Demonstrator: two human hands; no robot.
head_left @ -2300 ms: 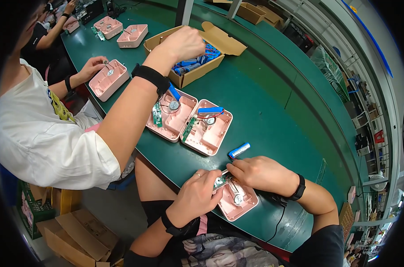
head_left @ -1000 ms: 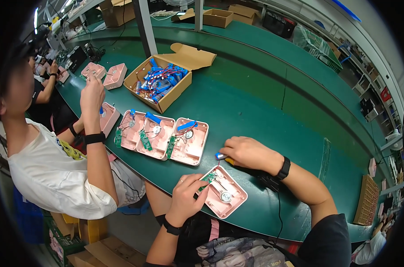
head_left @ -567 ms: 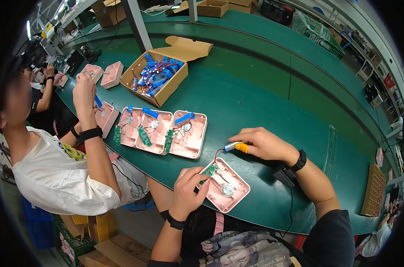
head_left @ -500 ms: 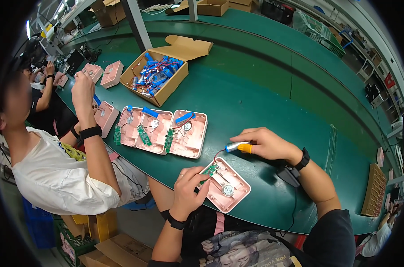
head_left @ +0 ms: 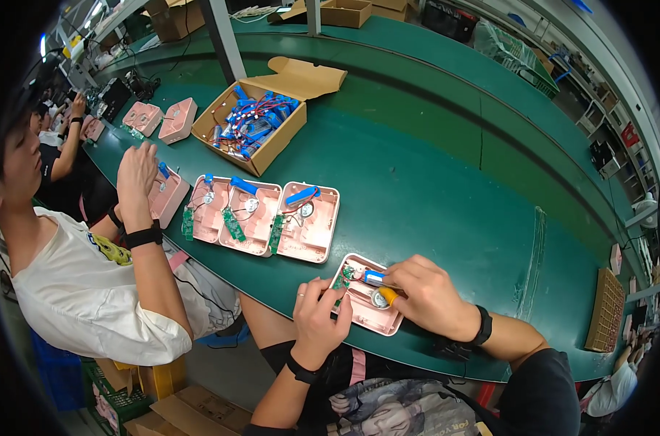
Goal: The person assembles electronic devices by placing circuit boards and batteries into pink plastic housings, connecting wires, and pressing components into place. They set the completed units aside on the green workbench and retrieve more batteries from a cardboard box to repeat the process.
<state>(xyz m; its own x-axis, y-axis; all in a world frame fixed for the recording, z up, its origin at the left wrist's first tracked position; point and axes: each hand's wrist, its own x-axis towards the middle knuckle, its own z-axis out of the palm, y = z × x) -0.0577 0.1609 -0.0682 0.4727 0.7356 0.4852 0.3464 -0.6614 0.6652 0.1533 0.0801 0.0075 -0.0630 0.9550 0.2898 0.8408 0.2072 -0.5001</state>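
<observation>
A pink plastic housing [head_left: 389,323] lies at the table's near edge, with a round speaker [head_left: 378,299] inside it. My left hand [head_left: 321,320] grips its left wall, fingers curled beside a small green circuit board [head_left: 339,281]. In my right hand [head_left: 433,296] is a blue cylindrical battery [head_left: 374,277], pinched by its right end and lowered into the top of the housing. One finger of that hand wears a yellow finger cot [head_left: 389,295]. The battery's wires run towards the board, and my fingers partly cover the housing's right side.
Three joined-up pink housings [head_left: 319,240] with boards and batteries stand to the left. Behind them is an open cardboard box [head_left: 282,142] of wired blue batteries. A co-worker [head_left: 104,291] sits at left, near more housings [head_left: 177,120]. A brown slotted tray [head_left: 604,311] is far right.
My right hand has brought the battery left and down into the housing. The housing has turned slightly, with my left hand still at its left side. The co-worker's raised hand has shifted.
</observation>
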